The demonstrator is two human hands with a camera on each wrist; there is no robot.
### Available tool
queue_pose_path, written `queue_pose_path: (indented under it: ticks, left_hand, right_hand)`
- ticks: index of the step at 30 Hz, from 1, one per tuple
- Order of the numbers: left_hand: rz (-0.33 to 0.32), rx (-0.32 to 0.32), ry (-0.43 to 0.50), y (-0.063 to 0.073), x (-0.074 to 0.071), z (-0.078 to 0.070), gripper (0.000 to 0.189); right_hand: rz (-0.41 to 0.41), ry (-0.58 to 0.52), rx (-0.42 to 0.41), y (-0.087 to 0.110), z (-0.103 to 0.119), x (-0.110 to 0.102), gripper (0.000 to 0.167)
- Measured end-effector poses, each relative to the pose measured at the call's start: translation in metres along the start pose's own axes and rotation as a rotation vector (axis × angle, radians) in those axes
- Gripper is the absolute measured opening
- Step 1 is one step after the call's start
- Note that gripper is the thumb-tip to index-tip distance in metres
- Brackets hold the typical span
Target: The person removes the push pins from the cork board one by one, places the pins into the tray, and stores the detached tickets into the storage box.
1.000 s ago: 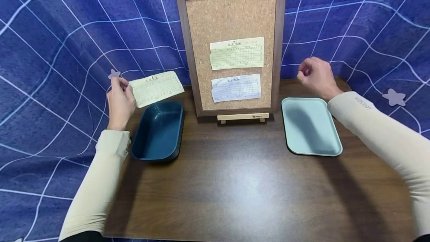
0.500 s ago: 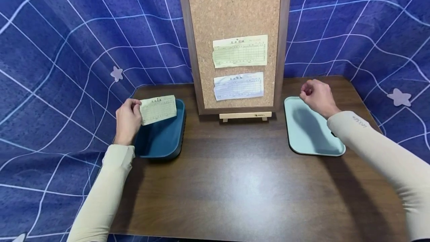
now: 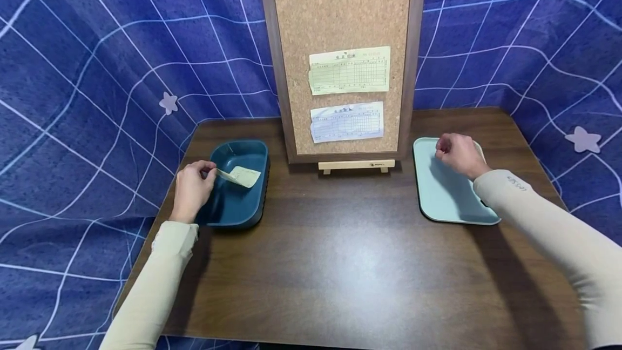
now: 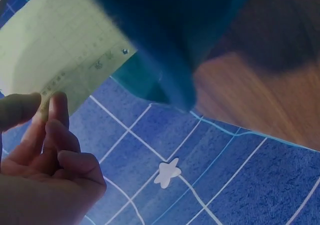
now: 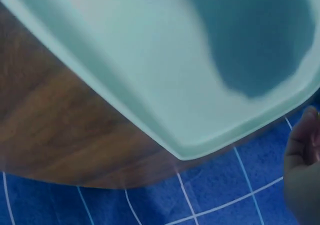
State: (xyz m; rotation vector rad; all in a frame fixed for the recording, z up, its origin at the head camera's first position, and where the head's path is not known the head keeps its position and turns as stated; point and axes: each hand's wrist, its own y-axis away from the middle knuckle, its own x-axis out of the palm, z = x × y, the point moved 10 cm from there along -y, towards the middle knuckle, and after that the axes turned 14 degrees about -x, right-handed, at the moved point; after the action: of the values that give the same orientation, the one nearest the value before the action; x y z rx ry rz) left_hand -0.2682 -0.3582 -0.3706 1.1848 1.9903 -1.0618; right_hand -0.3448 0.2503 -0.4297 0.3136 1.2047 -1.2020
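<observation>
My left hand (image 3: 191, 190) is at the left side of a dark blue bin (image 3: 264, 188), pinching one end of a pale green printed slip (image 3: 245, 176). The slip's far part bends down inside the bin. In the left wrist view, thumb and fingertips grip its edge, and a small hole shows in the paper. Over a light mint tray (image 3: 439, 207), my right hand (image 3: 459, 154) hovers with fingers curled together. A tiny yellowish spot (image 5: 318, 114) shows at its fingertips in the right wrist view; the rest of that hand's grasp is hidden.
A framed cork board (image 3: 340, 15) leans on a small wooden stand (image 3: 357, 165) at the back middle. On it hang a green slip (image 3: 350, 71) and a bluish slip (image 3: 347, 122). Brown table (image 3: 311, 263); blue curtain (image 3: 97, 69) behind.
My left hand has lowered the green slip from above the bin into it, and the slip now bends. My right hand has come down over the tray. The view has shifted slightly.
</observation>
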Motion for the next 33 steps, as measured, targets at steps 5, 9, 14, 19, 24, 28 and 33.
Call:
queue_pose_path:
  ticks: [5,9,14,19,24,28,33]
  left_hand:
    - [0.031,0.057,-0.02,0.009,0.007,-0.003,0.006]
    - [0.089,0.066,-0.06,0.014,0.015,-0.002,0.005]
    - [0.142,0.014,-0.084,0.015,0.022,0.005,0.009]
    - [0.087,0.029,-0.099,0.014,0.021,0.004,0.012]
    - [0.011,0.058,-0.096,0.012,0.018,-0.001,0.015]
    - [0.003,0.023,-0.119,0.014,0.018,0.003,0.018]
    - [-0.064,-0.059,-0.151,0.015,0.011,0.012,0.018]
  right_hand:
    - [0.098,-0.009,-0.013,0.007,-0.006,0.015,0.007]
    - [0.156,-0.011,-0.014,0.012,-0.011,0.024,0.008]
    - [0.174,-0.027,-0.012,0.014,-0.014,0.029,0.007]
    - [0.187,-0.027,-0.006,0.014,-0.014,0.03,0.006]
    - [0.189,-0.027,-0.012,0.012,-0.013,0.032,0.003]
    - [0.162,-0.024,0.002,0.01,-0.012,0.029,0.005]
    - [0.108,-0.013,-0.003,0.003,-0.002,0.014,0.004]
